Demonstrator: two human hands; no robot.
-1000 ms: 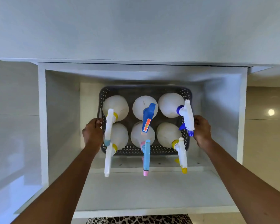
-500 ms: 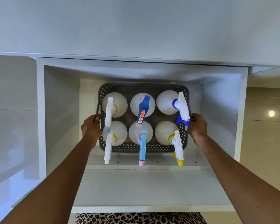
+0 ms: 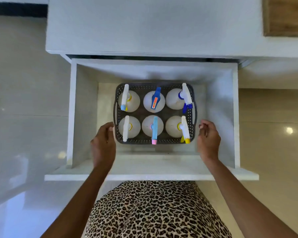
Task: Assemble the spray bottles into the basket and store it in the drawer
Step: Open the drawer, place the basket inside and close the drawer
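Note:
A dark grey perforated basket [image 3: 136, 142] sits on the floor of the open white drawer [image 3: 150, 176]. Several white spray bottles [image 3: 153, 102] with blue, yellow and pink trigger heads stand upright in it, in two rows. My left hand [image 3: 102, 145] is at the basket's front left corner with its fingers apart, their tips close to the rim; it is blurred. My right hand [image 3: 208, 137] hovers to the right of the basket, clear of its handle, with its fingers loosely curled around nothing.
The drawer's side walls [image 3: 235, 117] stand close to both hands. A white countertop [image 3: 144, 28] overhangs the back of the drawer, with a wooden board [image 3: 286, 16] at its far right. Glossy tiled floor lies on both sides. My leopard-print clothing [image 3: 153, 212] is against the drawer front.
The basket went down onto the drawer floor. Both hands came off its side handles and drew back toward me. The camera rose, so more of the drawer shows.

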